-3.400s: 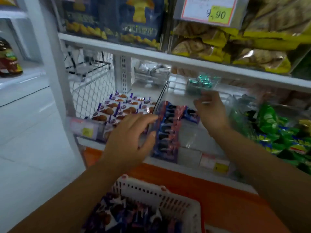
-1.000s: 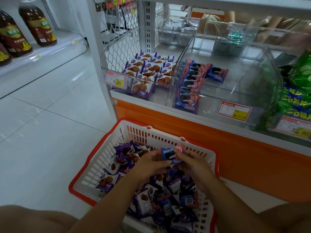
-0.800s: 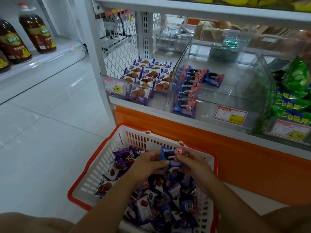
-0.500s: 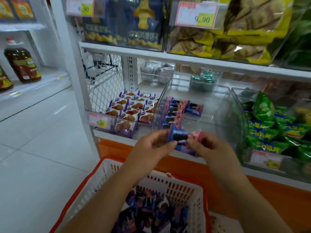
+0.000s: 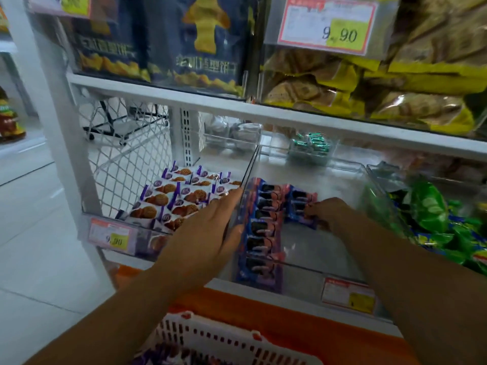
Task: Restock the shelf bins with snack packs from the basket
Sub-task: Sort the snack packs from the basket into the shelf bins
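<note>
The clear middle shelf bin [image 5: 320,250] holds a row of blue-and-pink snack packs [image 5: 262,234] along its left side. My right hand [image 5: 328,214] is inside this bin and pinches one blue-and-pink snack pack [image 5: 299,210], which lies beside the row, behind another of the same kind. My left hand [image 5: 208,233] has straight fingers and rests against the clear divider [image 5: 249,171] between the middle bin and the left one. The white basket [image 5: 229,341] with an orange rim sits at the bottom edge, with purple packs showing inside.
The left bin holds several purple waffle packs [image 5: 175,200] behind a 9.90 price tag [image 5: 112,237]. Green packs [image 5: 432,219] fill the right bin. A white shelf [image 5: 263,109] with large snack bags hangs close above. An orange base panel [image 5: 303,327] runs below.
Both hands lifted a blue-and-pink pack out of the basket up to the shelf. My right hand now has it down in the middle bin, and my left hand has let go and moved to the divider.
</note>
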`<state>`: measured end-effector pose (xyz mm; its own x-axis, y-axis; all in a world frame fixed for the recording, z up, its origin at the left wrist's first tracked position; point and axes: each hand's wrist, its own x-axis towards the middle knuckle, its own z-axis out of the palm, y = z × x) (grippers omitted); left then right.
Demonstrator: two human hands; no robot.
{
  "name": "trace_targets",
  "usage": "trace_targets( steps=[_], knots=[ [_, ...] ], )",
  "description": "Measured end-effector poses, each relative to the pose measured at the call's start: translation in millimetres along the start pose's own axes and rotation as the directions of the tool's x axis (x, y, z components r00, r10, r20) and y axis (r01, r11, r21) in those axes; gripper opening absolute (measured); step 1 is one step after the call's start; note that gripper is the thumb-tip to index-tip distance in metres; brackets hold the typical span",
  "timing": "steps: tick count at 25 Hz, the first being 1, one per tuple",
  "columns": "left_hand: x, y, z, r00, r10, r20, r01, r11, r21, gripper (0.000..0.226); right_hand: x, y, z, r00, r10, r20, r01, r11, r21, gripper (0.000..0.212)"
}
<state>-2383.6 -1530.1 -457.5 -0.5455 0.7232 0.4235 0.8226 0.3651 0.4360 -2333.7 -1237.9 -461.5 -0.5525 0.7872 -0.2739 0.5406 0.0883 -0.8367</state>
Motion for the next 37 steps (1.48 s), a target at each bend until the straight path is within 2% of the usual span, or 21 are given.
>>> trace_targets(
  steps=[3,8,11,14,16,17,19,20,21,22,23,24,25,26,28,30,31,33,34,36,37],
  knots=[
    [2,-4,4,0.999,0.027,-0.033,-0.028,1.000,-0.006,0.061,12,-1,8,1.000,-0.008,0.013,0.008,1.000,-0.021,0.019],
    [1,-8,7,0.997,0.062,-0.038,-0.062,0.998,0.001,0.061,10,4,11,0.992,-0.045,-0.116,0.035,0.996,-0.083,0.021],
    [-1,-9,8,0.997,0.062,-0.040,-0.061,0.998,0.016,0.062,-2,0,6,0.982,-0.114,-0.149,0.097,0.988,-0.119,0.022],
    [-17,-5,5,0.979,0.082,-0.189,-0.061,0.992,0.112,0.058,-37,-13,-2,0.938,-0.301,-0.173,0.274,0.948,-0.163,0.039],
    [-42,1,4,0.948,0.163,-0.274,-0.127,0.981,0.144,0.050,-86,-19,-3,0.803,-0.558,-0.209,0.534,0.829,-0.164,0.036],
    [-58,4,6,0.949,0.186,-0.254,-0.156,0.979,0.131,0.046,-116,-18,0,0.715,-0.668,-0.204,0.658,0.742,-0.126,0.032],
    [-98,-1,17,0.982,0.155,-0.108,-0.145,0.985,0.092,0.041,-176,3,12,0.507,-0.849,-0.145,0.843,0.524,-0.120,0.026],
    [-120,-8,28,0.994,0.106,-0.013,-0.104,0.991,0.088,0.041,-197,22,23,0.417,-0.908,-0.041,0.894,0.418,-0.161,0.023],
    [-146,-18,40,0.994,0.025,0.104,-0.034,0.995,0.091,0.040,-213,49,38,0.370,-0.923,0.106,0.915,0.342,-0.215,0.021],
    [-170,-28,51,0.966,-0.090,0.242,0.070,0.993,0.092,0.038,-224,77,55,0.389,-0.872,0.296,0.913,0.323,-0.250,0.021],
    [-195,-38,60,0.890,-0.222,0.398,0.195,0.975,0.109,0.035,-231,105,72,0.471,-0.730,0.495,0.882,0.371,-0.292,0.023],
    [-221,-42,66,0.769,-0.324,0.551,0.289,0.945,0.152,0.035,-238,135,88,0.549,-0.512,0.660,0.828,0.441,-0.346,0.027],
    [-243,-44,71,0.636,-0.373,0.676,0.322,0.924,0.208,0.037,-243,162,100,0.579,-0.254,0.775,0.759,0.515,-0.398,0.032],
    [-263,-43,75,0.527,-0.388,0.756,0.312,0.916,0.253,0.041,-248,188,112,0.566,-0.053,0.823,0.684,0.587,-0.433,0.036],
    [-288,-34,81,0.396,-0.392,0.831,0.258,0.915,0.309,0.053,-262,233,136,0.547,0.152,0.823,0.507,0.722,-0.471,0.040],
    [-295,-27,87,0.361,-0.406,0.839,0.268,0.907,0.324,0.059,-276,263,161,0.573,0.228,0.787,0.331,0.814,-0.477,0.044],
    [-296,-27,90,0.372,-0.410,0.833,0.283,0.905,0.319,0.055,-284,267,169,0.597,0.271,0.755,0.234,0.842,-0.487,0.048],
    [-294,-28,96,0.407,-0.385,0.829,0.319,0.910,0.266,0.042,-289,297,189,0.605,0.277,0.747,0.177,0.868,-0.465,0.060],
    [-294,-28,98,0.413,-0.376,0.829,0.349,0.907,0.237,0.038,-293,299,195,0.615,0.276,0.739,0.155,0.876,-0.456,0.056],
    [-294,-30,98,0.385,-0.391,0.836,0.457,0.868,0.196,0.034,-294,293,196,0.626,0.278,0.729,0.120,0.889,-0.442,0.019],
    [-291,-29,96,0.373,-0.411,0.832,0.545,0.823,0.161,0.031,-294,283,192,0.630,0.279,0.725,0.097,0.897,-0.430,0.011]
  ],
)
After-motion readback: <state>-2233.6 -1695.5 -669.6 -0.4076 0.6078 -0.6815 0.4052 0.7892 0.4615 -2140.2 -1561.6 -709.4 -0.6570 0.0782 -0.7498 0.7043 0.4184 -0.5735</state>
